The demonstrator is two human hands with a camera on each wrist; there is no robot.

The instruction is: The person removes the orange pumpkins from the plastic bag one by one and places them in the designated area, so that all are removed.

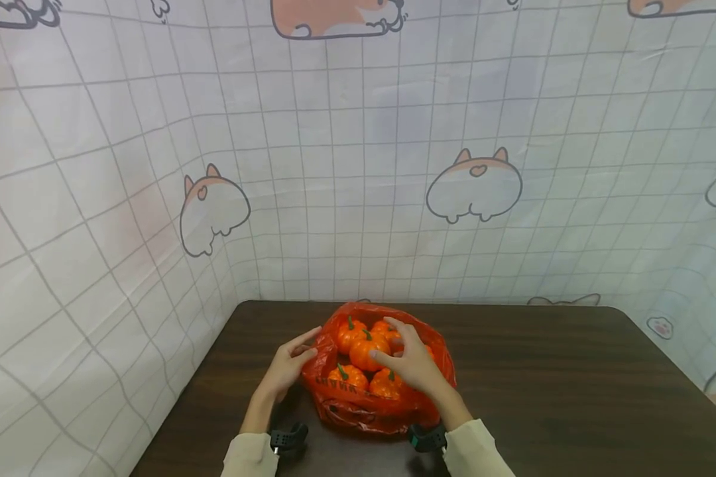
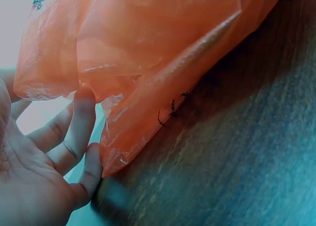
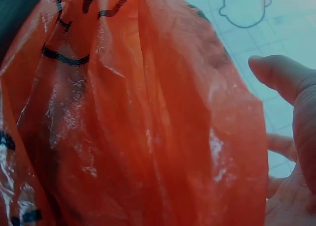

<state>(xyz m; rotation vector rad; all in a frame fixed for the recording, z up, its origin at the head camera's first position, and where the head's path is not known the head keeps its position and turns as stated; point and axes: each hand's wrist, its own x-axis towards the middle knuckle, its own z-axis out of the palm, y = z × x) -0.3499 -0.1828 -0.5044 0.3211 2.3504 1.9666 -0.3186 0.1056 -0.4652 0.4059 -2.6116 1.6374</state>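
A red plastic bag (image 1: 370, 419) with black print stands on the dark table, its mouth spread wide. Inside lie several small orange toy pumpkins (image 1: 370, 350) with green stems. At the bag's left rim, my left hand (image 1: 285, 364) holds the plastic between thumb and fingers; the left wrist view shows the curled fingers (image 2: 81, 122) against the bag's side. My right hand (image 1: 414, 361) is over the right part of the mouth, thumb and forefinger spread apart above the pumpkins. In the right wrist view the bag's wall (image 3: 148, 112) hides part of that hand (image 3: 296, 137).
The dark wooden table (image 1: 549, 384) extends to the right of the bag. White grid-patterned cloth (image 1: 358, 199) with cartoon dogs hangs behind and at the sides. Each wrist wears a black strap (image 1: 289, 438), close to the bag's front.
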